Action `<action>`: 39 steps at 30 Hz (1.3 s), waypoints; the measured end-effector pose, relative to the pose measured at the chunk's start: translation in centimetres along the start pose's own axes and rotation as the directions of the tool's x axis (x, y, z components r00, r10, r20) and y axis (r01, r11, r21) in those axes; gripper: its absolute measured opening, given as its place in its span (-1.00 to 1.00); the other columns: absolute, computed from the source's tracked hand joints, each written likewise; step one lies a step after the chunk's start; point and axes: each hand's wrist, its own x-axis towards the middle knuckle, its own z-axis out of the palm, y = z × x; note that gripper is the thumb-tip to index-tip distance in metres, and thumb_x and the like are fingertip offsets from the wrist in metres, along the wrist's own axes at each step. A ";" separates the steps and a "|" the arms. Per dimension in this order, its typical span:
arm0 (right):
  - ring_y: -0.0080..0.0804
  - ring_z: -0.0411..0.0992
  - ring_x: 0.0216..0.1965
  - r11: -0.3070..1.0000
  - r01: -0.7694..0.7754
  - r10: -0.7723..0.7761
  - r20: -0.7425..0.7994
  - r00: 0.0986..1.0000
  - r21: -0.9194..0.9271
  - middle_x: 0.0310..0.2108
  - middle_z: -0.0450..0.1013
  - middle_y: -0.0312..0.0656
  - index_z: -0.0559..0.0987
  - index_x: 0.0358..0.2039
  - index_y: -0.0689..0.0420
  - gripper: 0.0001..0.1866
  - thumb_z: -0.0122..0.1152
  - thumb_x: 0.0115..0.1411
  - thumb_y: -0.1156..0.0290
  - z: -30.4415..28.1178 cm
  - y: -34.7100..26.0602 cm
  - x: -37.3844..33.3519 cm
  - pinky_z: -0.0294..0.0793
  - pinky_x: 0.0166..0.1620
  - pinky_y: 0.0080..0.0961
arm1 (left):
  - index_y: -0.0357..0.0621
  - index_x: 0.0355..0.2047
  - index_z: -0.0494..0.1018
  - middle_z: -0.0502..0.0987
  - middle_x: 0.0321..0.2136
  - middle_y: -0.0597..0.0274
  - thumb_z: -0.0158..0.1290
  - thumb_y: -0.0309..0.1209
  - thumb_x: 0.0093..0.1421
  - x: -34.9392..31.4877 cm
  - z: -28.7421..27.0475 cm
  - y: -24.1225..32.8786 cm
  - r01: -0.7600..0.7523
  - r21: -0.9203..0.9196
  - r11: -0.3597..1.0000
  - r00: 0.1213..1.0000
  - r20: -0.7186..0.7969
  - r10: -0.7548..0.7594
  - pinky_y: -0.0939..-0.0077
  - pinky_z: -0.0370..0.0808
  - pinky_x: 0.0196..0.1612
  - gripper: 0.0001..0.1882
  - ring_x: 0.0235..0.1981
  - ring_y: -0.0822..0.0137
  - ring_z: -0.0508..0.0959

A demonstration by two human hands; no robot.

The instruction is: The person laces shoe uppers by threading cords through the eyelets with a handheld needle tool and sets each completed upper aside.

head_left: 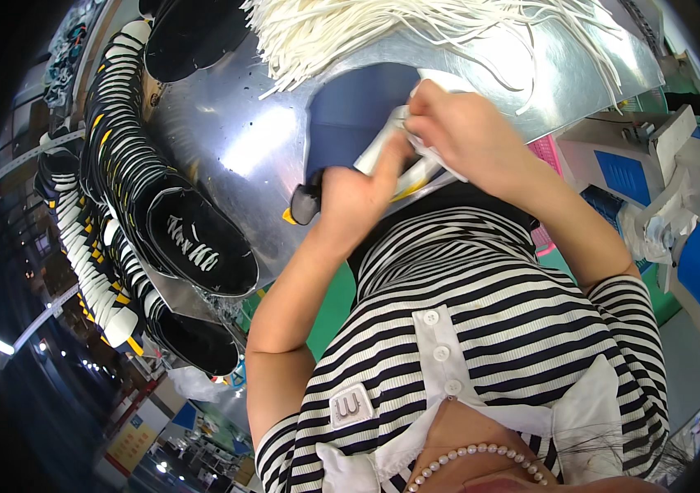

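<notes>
A shoe upper (355, 111) with a dark blue surface, white parts and a yellow strip lies at the table's near edge, against my body. My left hand (358, 187) is closed around its near side, thumb pressed on a white strip. Over the white part, my right hand (471, 135) is pinched, its fingertips meeting on something thin and white that looks like a shoelace; motion smears the fingertips. Beyond both hands a large heap of loose white shoelaces (358, 37) spreads across the metal table.
Nested stacks of black, white and yellow shoe uppers (202, 238) curve along the left of the shiny metal table (226, 123). Another black upper (194, 41) sits at the far left. On the right stand a pink basket (544, 156) and grey bins with blue panels (623, 177).
</notes>
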 end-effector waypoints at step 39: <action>-0.16 0.54 -0.44 0.945 -0.139 0.171 -0.085 0.982 0.295 -0.44 0.54 -0.08 0.46 -0.18 0.20 -0.82 0.08 0.30 0.37 0.7 -1.6 -4.6 0.44 -0.38 -0.39 | -0.23 -0.33 0.50 0.56 -0.39 0.12 0.34 -0.44 -0.01 -3.4 -2.1 1.2 -0.179 0.614 0.769 0.958 -0.068 0.277 0.44 0.48 -0.26 -0.72 -0.38 0.26 0.55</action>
